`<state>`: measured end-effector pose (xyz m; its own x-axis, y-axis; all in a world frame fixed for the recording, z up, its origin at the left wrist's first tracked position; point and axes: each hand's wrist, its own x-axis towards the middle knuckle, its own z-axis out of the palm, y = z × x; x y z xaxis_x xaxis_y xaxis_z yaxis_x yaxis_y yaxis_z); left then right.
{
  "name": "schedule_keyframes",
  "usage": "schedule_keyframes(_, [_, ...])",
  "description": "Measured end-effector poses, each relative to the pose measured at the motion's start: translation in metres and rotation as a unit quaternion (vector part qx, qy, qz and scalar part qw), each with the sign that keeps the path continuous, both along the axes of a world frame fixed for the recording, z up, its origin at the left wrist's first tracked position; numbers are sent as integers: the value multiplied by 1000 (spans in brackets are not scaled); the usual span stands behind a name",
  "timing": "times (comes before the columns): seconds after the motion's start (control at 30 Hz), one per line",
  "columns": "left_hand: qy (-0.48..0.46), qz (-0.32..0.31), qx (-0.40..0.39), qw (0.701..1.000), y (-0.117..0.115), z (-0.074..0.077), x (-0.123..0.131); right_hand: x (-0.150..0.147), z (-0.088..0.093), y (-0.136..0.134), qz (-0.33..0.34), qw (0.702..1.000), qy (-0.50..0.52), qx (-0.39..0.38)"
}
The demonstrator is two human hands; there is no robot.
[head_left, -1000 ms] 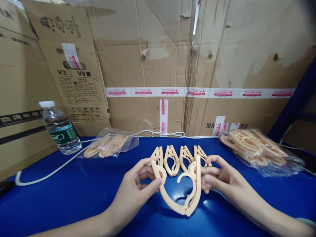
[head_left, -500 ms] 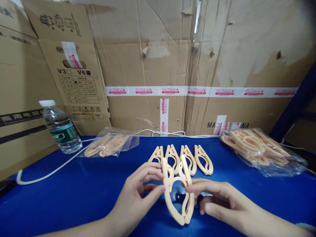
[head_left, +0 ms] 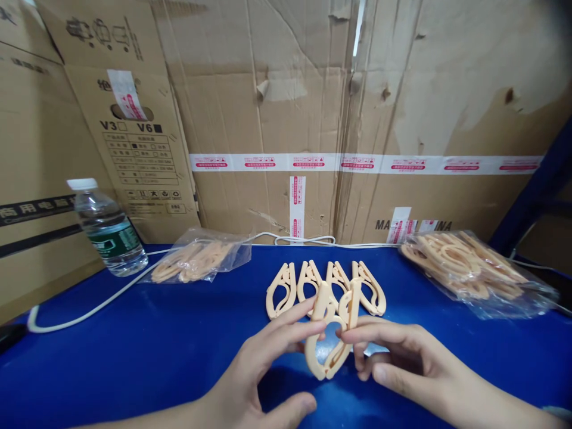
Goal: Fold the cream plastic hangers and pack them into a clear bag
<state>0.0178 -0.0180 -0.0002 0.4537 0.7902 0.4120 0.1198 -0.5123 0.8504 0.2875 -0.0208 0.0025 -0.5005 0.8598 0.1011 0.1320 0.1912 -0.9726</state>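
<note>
- Left hand [head_left: 263, 369] and right hand [head_left: 402, 363]: fingertips pinch the folded beige plastic hanger [head_left: 329, 333] from either side, just above the blue table [head_left: 134, 351].
- Row of four folded hangers [head_left: 326, 286]: lies flat just behind it.
- Bagged hangers [head_left: 473, 268]: far right.
- Water bottle [head_left: 107, 229]: far left.

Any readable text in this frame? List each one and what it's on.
"V3" and "V6": left cardboard box, above a printed table too small to read.
"MA" and "INA": back cardboard box, the middle covered by tape.
Red-and-white tape strip: print too small to read.
Water bottle green label: blurred.
Black band with characters on the far-left box: unreadable.
</note>
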Motion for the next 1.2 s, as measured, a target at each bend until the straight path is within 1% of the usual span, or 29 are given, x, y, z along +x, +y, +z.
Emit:
schedule_keyframes(0.1, [-2, 12, 18, 1000, -1, -3, -2, 1, 0, -1, -22, 1000, -21, -3])
schedule_keyframes(0.2, [-10, -7, 31, 999, 1, -6, -2, 2, -2, -3, -36, 999, -34, 1])
schedule_keyframes(0.27, [-15, -15, 30, 999, 2, -6, -2, 2, -2, -5, -34, 999, -40, 9])
schedule_keyframes(0.47, [-14, -32, -6, 999, -1, -3, -3, 1, 1, -6, -1, 999, -40, 18])
schedule_keyframes(0.53, [-19, -27, 0, 999, -2, -3, -3, 2, 1, -6, -6, 999, -42, 20])
schedule_keyframes(0.7, [13, 11, 42, 999, -4, 2, -2, 2, -3, -7, -23, 999, -35, 21])
schedule_keyframes(0.8, [21, 10, 48, 999, -4, 7, -1, 2, -6, -7, -40, 998, -31, 31])
schedule_keyframes(0.9, [24, -13, 47, 999, -3, 9, -1, 2, -6, -9, -43, 997, -34, 58])
schedule_keyframes(1.03, [2, -68, 22, 997, 0, 3, -1, 1, 1, -13, -11, 991, -54, 126])
schedule_keyframes(1.07, [-12, -90, 8, 996, 1, 2, -1, 1, 4, -15, -3, 989, -60, 137])
schedule_keyframes(1.13, [-44, -123, -34, 991, 4, -1, -1, -1, 8, -17, -3, 988, -73, 136])
schedule_keyframes(1.2, [-76, -134, -85, 984, 8, -2, 0, -2, 10, -18, -15, 990, -81, 116])
